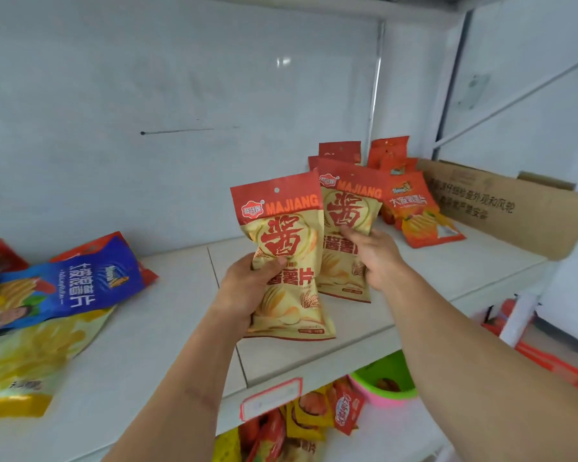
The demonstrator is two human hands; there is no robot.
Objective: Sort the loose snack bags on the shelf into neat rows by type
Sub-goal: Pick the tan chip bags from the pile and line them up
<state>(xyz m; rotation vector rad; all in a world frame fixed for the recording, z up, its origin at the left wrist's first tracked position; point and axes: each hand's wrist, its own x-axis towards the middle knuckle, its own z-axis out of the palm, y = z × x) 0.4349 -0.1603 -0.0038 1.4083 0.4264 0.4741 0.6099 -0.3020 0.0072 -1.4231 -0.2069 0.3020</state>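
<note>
While both hands are up at centre frame, I read the scene this way:

Left hand: my left hand (247, 288) grips a MAJIANG bag (286, 258) around its lower half, thumb curled across the front, holding it upright above the shelf (141, 355).

Right hand: my right hand (374, 258) grips a second MAJIANG bag (349, 211) at its right edge, fingers wrapped on the front; this bag stands just right of and slightly behind the first, their edges overlapping.

Sorted rows: behind the second bag, at centre right, more red-topped bags (339, 151) stand upright. Just to their right stands a row of orange bags (411, 201), with one lying flat in front.

Loose pile: at the left edge of the frame, a blue bag (70, 285) lies tilted on top of a yellow bag (30, 355); red packs poke out from under it.

Cardboard: a flattened cardboard box (508, 205) leans at the right end of the shelf, beside the orange row.

Lower shelf: at bottom centre I see small red and yellow packets (317, 415) and a green and pink bowl (384, 381).
</note>
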